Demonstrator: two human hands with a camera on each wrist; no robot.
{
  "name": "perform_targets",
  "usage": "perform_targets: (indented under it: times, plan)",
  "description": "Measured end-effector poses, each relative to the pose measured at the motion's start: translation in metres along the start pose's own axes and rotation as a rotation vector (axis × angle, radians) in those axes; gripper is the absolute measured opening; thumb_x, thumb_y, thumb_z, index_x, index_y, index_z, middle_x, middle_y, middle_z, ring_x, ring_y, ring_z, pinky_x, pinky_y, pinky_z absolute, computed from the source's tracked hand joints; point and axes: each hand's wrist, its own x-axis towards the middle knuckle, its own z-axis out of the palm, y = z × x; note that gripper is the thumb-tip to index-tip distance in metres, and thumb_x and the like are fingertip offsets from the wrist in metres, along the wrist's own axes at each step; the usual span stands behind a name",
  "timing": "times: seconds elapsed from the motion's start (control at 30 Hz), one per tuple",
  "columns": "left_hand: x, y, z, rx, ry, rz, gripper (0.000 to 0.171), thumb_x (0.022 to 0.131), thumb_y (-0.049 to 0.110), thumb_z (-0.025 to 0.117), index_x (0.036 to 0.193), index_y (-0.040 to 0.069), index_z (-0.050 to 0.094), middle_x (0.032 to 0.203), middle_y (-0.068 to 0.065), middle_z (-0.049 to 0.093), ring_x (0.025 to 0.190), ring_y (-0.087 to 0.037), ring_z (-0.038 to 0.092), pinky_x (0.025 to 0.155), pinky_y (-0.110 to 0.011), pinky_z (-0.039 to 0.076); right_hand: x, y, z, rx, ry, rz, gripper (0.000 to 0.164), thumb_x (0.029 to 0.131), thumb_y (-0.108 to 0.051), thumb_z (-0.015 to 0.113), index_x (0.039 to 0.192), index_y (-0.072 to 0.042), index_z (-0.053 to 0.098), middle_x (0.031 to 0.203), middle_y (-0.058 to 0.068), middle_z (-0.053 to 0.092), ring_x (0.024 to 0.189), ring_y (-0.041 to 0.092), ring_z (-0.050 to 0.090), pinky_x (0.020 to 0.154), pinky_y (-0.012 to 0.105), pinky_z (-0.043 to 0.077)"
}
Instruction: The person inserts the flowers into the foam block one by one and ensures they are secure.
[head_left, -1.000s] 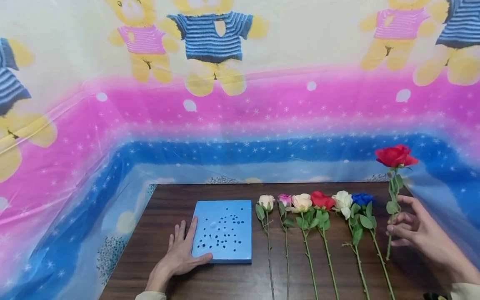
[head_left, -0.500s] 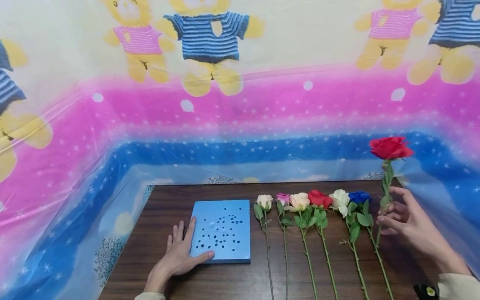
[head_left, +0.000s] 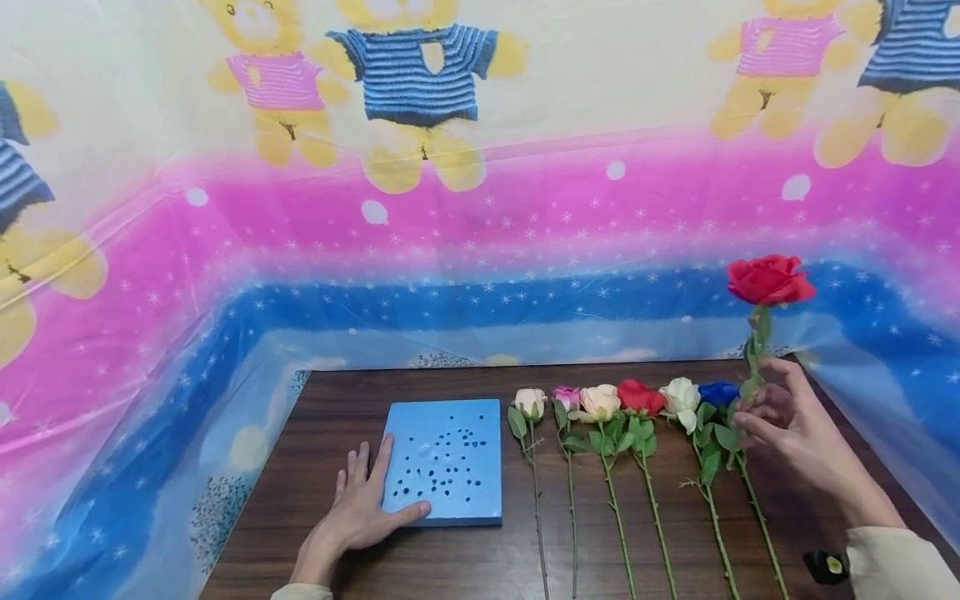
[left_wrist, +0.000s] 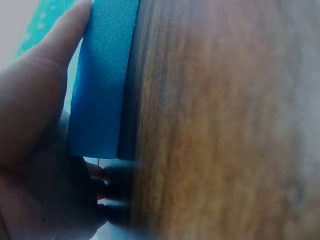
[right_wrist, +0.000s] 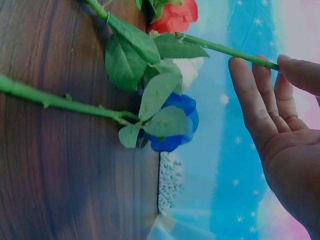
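A blue block (head_left: 480, 467) with many small holes lies flat on the table. My left hand (head_left: 356, 508) rests against its left side, fingers straight, the thumb on its near left corner; in the left wrist view the block's side wall (left_wrist: 102, 85) shows beside the palm. Above the table my right hand (head_left: 798, 433) pinches the stem of a red artificial rose (head_left: 771, 280), held upright with its bloom at the top. The bare lower stem (right_wrist: 230, 51) runs out from the fingertips in the right wrist view. Just under this hand lies a blue rose (head_left: 718, 393).
Left of the blue rose lie a white rose (head_left: 681, 404), a red rose (head_left: 640, 398), a peach rose (head_left: 600, 403), a pink rose (head_left: 566, 397) and a cream rose (head_left: 530, 403), stems towards me. A small black object (head_left: 827, 567) sits by the right sleeve on the dark wooden table (head_left: 348, 392).
My right hand has moved left and upward with the red rose, from the table's right side to above the blue rose. The left hand and the block have stayed put.
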Motion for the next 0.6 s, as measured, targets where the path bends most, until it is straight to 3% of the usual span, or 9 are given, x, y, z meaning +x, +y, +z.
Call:
perform_targets:
  times: [0.27, 0.43, 0.6]
  plan:
    - [0.0, -0.001, 0.0, 0.004, 0.001, 0.0, 0.131, 0.095, 0.069, 0.08, 0.181, 0.015, -0.002, 0.18, -0.036, -0.011, 0.166, -0.058, -0.017, 0.13, -0.078, -0.008, 0.012, -0.007, 0.014, -0.117, 0.025, -0.039, 0.089, 0.101, 0.015, 0.073, 0.17, -0.017, 0.026, 0.103, 0.015, 0.07, 0.089, 0.017, 0.078, 0.064, 0.036, 0.067]
    - [-0.001, -0.001, -0.001, 0.003, 0.001, 0.002, 0.131, 0.094, 0.069, 0.08, 0.181, 0.015, -0.002, 0.18, -0.036, -0.011, 0.166, -0.058, -0.017, 0.13, -0.078, -0.008, 0.022, -0.011, 0.026, -0.067, 0.001, -0.05, 0.091, 0.102, 0.017, 0.069, 0.172, -0.017, 0.023, 0.107, 0.019, 0.067, 0.092, 0.019, 0.078, 0.069, 0.041, 0.069]
    - [-0.001, 0.0, -0.001, -0.003, -0.005, 0.002, 0.13, 0.095, 0.068, 0.08, 0.181, 0.015, -0.002, 0.181, -0.036, -0.011, 0.166, -0.057, -0.017, 0.13, -0.078, -0.008, 0.032, -0.016, 0.039, -0.035, -0.007, -0.057, 0.089, 0.101, 0.017, 0.071, 0.17, -0.016, 0.026, 0.108, 0.021, 0.067, 0.091, 0.019, 0.078, 0.066, 0.044, 0.069]
